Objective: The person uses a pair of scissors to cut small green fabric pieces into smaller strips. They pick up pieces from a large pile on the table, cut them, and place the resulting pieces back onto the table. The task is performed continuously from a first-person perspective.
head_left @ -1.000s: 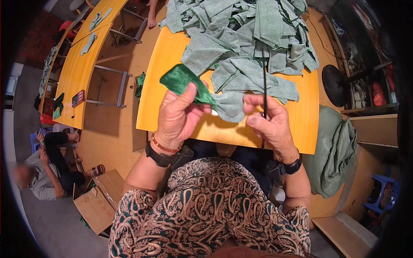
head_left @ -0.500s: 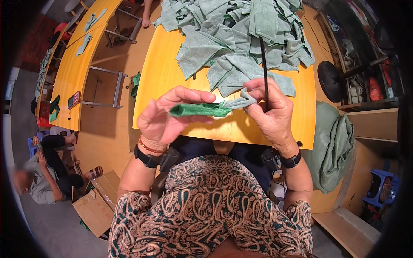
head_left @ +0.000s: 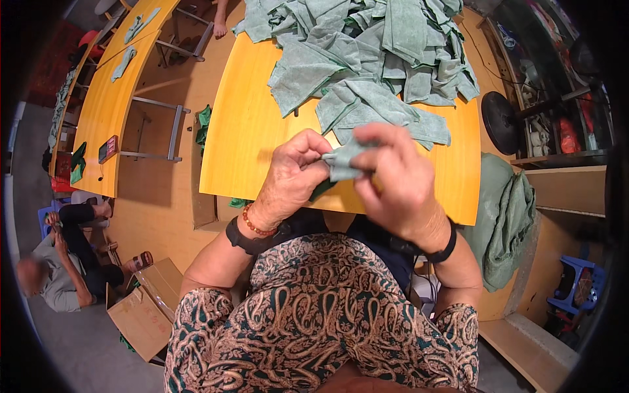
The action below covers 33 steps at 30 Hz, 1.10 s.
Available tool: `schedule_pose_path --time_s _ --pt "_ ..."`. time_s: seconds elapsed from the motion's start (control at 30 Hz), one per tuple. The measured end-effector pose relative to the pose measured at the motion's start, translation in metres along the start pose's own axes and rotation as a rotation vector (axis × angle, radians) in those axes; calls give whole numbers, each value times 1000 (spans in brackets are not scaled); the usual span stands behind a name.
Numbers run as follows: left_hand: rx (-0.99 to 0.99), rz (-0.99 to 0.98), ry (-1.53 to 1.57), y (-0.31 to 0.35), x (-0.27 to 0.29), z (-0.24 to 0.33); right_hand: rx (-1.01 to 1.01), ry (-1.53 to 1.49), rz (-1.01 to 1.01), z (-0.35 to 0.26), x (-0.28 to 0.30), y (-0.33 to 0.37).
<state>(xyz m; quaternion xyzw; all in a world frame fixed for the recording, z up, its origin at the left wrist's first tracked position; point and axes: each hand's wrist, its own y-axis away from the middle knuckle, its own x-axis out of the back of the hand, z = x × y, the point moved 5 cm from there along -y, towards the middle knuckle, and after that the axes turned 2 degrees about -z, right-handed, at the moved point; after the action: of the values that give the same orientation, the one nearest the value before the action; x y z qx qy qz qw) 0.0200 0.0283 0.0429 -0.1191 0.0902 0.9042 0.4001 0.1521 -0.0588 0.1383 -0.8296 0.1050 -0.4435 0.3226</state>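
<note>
Pale green cloth (head_left: 343, 169) sits pinched in my left hand (head_left: 289, 175), apparently to steady it, while blur hides whether my half-curled right hand (head_left: 405, 190) grips it.

heap (head_left: 367, 56) on table (head_left: 246, 124), behind cloth (head_left: 342, 170)

Left hand (head_left: 291, 175) in a pinch, right hand (head_left: 406, 190), blurred, just beside it, both forearms (head_left: 213, 270) angled inward.

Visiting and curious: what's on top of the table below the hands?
A heap of greenish cloths covers the far part of the table; anything beneath is hidden. Above the near edge, the left hand pinches another cloth; the blurred right hand partly covers it.
</note>
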Motion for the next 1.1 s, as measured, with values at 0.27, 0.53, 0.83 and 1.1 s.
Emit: schedule_pose_path --time_s 0.27,0.53,0.83,1.1 --pt "-381 52 -78 6 3 31 -369 -630 38 -9 6 46" --pt "-687 166 -585 7 -8 46 -731 -966 -68 18 -17 42" --pt "-526 54 -424 6 -12 31 -713 -828 -113 29 -39 40" --pt "-240 -145 -363 -5 -4 19 -764 -755 -229 47 -46 33"
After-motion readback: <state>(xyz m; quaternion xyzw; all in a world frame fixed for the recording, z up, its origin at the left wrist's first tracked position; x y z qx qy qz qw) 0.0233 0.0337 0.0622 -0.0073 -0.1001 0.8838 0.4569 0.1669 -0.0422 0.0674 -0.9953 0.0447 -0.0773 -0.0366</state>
